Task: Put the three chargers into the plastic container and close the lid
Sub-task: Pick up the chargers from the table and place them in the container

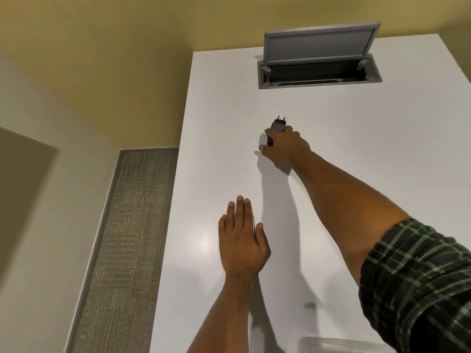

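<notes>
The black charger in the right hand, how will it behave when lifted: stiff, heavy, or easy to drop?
The black charger looks like a rigid block, so it probably will not bend. The right hand wraps it in a few fingers, so it seems light. Its boxy shape probably will not roll, but its prongs might catch.

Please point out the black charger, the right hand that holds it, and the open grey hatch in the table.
black charger (278, 125): head view, on its body below the pins.
right hand (286, 145): head view, back of hand.
grey hatch (318, 42): head view, on raised lid.
</notes>
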A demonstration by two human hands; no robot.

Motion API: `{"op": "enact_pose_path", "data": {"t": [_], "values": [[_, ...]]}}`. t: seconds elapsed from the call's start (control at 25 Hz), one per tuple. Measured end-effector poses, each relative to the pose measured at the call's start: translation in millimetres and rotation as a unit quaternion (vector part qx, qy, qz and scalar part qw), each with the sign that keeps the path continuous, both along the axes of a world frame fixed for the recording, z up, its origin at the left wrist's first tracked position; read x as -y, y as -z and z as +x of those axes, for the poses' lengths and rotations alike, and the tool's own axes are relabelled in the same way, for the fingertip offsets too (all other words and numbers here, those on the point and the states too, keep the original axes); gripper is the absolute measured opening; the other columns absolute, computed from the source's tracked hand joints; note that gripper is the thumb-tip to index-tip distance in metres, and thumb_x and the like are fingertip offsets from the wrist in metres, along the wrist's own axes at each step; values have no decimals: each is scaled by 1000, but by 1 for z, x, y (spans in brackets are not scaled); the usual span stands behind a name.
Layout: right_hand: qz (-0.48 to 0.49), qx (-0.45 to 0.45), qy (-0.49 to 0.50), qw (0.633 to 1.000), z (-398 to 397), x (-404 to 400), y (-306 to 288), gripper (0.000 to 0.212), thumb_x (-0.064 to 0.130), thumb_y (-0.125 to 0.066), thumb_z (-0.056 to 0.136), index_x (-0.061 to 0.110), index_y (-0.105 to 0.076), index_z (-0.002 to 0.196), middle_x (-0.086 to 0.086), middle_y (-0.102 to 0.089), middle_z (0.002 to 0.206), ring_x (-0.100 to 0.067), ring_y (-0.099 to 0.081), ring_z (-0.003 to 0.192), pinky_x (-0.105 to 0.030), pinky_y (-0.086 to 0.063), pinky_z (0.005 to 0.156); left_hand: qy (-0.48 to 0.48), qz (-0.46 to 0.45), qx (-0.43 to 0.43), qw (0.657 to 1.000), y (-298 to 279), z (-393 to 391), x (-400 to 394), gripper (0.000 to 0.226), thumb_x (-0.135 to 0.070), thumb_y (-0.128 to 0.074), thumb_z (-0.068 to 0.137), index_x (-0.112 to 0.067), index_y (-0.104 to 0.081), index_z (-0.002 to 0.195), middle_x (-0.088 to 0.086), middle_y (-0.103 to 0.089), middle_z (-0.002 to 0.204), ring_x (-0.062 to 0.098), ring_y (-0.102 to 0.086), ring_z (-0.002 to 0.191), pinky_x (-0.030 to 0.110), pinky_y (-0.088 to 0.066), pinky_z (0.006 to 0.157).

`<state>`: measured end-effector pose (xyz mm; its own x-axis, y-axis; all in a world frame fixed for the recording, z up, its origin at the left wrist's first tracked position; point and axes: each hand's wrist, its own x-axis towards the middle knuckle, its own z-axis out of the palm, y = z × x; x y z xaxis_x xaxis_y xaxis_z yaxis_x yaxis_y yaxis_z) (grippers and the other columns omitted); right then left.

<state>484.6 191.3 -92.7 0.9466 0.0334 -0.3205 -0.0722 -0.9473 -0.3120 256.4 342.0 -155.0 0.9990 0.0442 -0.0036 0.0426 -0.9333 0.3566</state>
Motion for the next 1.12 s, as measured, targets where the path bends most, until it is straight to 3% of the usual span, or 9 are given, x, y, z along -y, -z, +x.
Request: {"op": "enact_pose_path", "data": {"t": [0.08, 0.2, 0.32, 0.48, 0.64, 0.72, 0.8, 0.96, 1.12], "values": [[10, 39, 7, 999, -6, -3, 1, 42, 45, -51, 96, 23, -52, 132, -17, -47, 130, -37, -50, 116, -43, -47, 89, 0, 2, 1, 1000, 0, 1, 0, 64, -42, -35, 100, -21, -21, 159, -4, -16, 167, 16, -8, 155, 41, -20, 123], [-28, 99, -17, 995, -25, -2, 5, 24, 18, -50, 97, 17, -59, 119, -18, -51, 118, -38, -55, 103, -37, -46, 71, 7, 16, 4, 1000, 3, 0, 0, 64, -42, -34, 101, -20, -20, 159, -3, -15, 167, 17, -8, 156, 41, -20, 123], [-11, 117, -13, 993, -52, 4, 5, 30, 9, -49, 93, 18, -63, 118, -19, -54, 114, -39, -56, 98, -34, -42, 69, 14, 19, 2, 1000, 6, 1, -2, 63, -41, -35, 102, -17, -22, 159, 0, -18, 167, 19, -12, 155, 41, -20, 123], [98, 92, 86, 987, -102, 15, 4, 33, 17, -47, 93, 30, -61, 120, -15, -57, 103, -38, -62, 88, -40, -55, 74, 29, 38, -34, 998, 0, 3, -4, 61, -40, -31, 102, -11, -29, 156, 7, -25, 165, 26, -24, 152, 45, -28, 120], [333, 45, 179, 925, -168, 34, -12, 66, 16, -54, 91, 44, -34, 147, -6, -64, 88, -24, -66, 77, -34, -54, 73, 71, 52, -145, 986, -32, 5, -7, 65, -38, -34, 102, -9, -20, 158, 8, -15, 167, 28, -19, 153, 43, -29, 119], [432, 18, 233, 871, -204, 48, -25, 74, 14, -65, 89, 38, -31, 150, -12, -64, 95, -24, -70, 78, -37, -56, 77, 65, 10, -200, 978, -61, -10, 0, 63, -37, -35, 104, -13, -15, 159, 4, -13, 168, 24, -19, 153, 39, -26, 119], [469, -12, 248, 847, -236, 61, -40, 66, 15, -69, 89, 27, -41, 148, -16, -64, 106, -22, -73, 76, -40, -57, 81, 54, -52, -189, 979, -92, -36, 13, 58, -37, -34, 105, -17, -23, 158, 2, -26, 165, 24, -32, 148, 37, -29, 117], [491, -26, 232, 839, -295, 81, -69, 52, 9, -69, 87, 11, -55, 137, -15, -66, 92, -20, -72, 71, -31, -59, 77, 72, -164, -132, 975, -127, -90, 45, 57, -56, -25, 102, -21, -47, 140, -1, -62, 134, 25, -58, 125, 38, -46, 99], [494, -45, 212, 842, -351, 94, -92, 48, 6, -68, 85, 7, -60, 132, -20, -69, 92, -23, -71, 73, -41, -60, 87, 14, -263, -139, 955, -153, -128, 71, 56, -54, -34, 102, -18, -50, 141, 0, -72, 110, 23, -66, 109, 38, -51, 94]]}}
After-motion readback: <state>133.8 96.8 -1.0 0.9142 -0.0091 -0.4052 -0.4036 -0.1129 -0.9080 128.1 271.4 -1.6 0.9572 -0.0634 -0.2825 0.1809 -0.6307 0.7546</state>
